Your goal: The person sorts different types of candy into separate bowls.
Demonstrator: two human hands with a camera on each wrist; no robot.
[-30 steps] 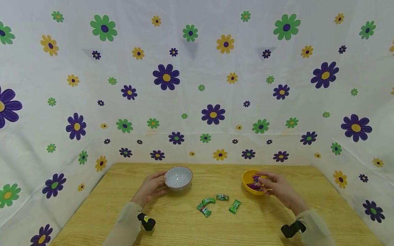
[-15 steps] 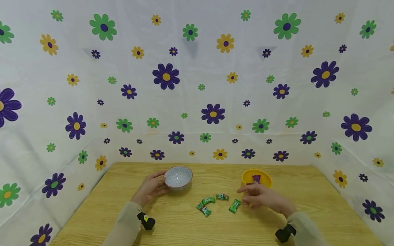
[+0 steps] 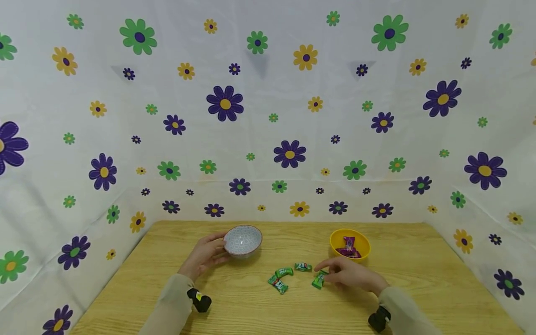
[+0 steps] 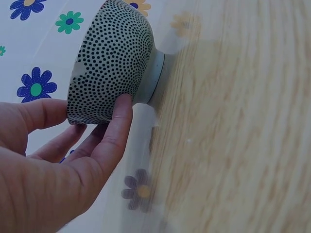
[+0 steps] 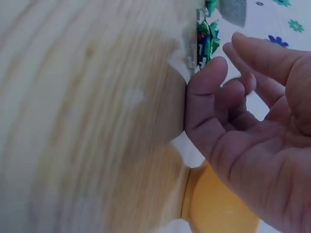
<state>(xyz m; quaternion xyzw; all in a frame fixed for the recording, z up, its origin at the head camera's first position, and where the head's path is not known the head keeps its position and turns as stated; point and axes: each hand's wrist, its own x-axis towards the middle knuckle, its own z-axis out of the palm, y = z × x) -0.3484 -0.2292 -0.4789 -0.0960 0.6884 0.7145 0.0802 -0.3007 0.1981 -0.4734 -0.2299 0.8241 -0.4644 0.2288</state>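
My left hand (image 3: 207,253) grips the patterned bowl (image 3: 243,239), thumb near the rim and fingers beneath its side. In the left wrist view the dotted bowl (image 4: 114,63) stands on its foot on the table. My right hand (image 3: 349,274) is over a green-wrapped candy (image 3: 319,280), its index finger and thumb spread around it. The right wrist view has the hand (image 5: 252,121) with thumb and fingers apart, low at the tabletop; green candy wrappers (image 5: 207,39) lie beyond the fingertips. Whether the fingers touch the candy cannot be told.
A yellow bowl (image 3: 363,244) holding purple-wrapped candies (image 3: 349,252) stands just behind the right hand. More green candies (image 3: 284,272) lie between the two bowls on the wooden table (image 3: 251,307). Flowered cloth (image 3: 268,93) hangs around the back and sides.
My right hand has left the yellow bowl, where it touched the purple candies, and moved left and toward me to the nearest green candy. My left hand stays at the patterned bowl.
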